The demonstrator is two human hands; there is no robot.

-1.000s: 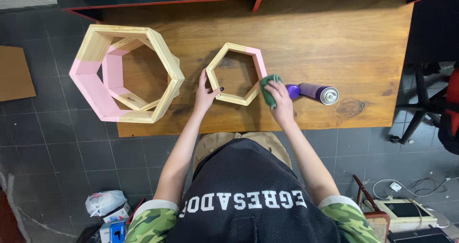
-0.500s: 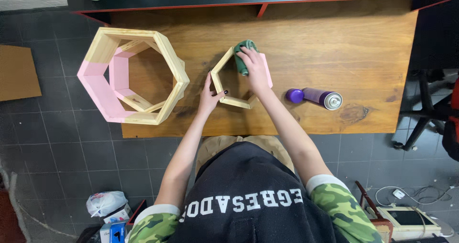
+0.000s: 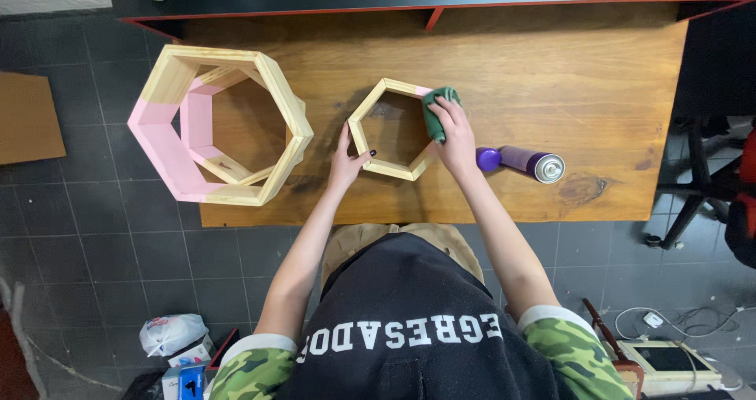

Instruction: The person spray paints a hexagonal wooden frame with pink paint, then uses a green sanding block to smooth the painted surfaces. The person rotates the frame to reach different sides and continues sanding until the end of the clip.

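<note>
Looking down at the wooden table (image 3: 551,69), which fills most of our view, so we'll place everything off that. The biggest thing on it is the big hexagon frame (image 3: 169,144) at the table's left end, bare wood with a pink patch on its lower left sides, and its left corner hangs out past the table edge.

Next down in size is the small hexagon frame (image 3: 376,162), sitting near the middle of the table towards the front edge, well apart from the big one. It's mostly pale wood, with a bit of pink showing at its upper right corner.

Our left hand (image 3: 346,160) is flat against the small frame's left side, fingers spread lightly and pressing on the outer edge, not wrapped around anything. Our right hand (image 3: 455,132) is on the frame's right side with fingers curled down over a green cloth (image 3: 435,110), pinning it against the inner face of the upper right side.

Just right of that hand, a purple spray can (image 3: 521,162) lies on its side on the table, purple cap towards the frame, silver bottom pointing to the table's right end. It isn't touching the frame; whether the hand brushes the cap we can't tell.
</note>
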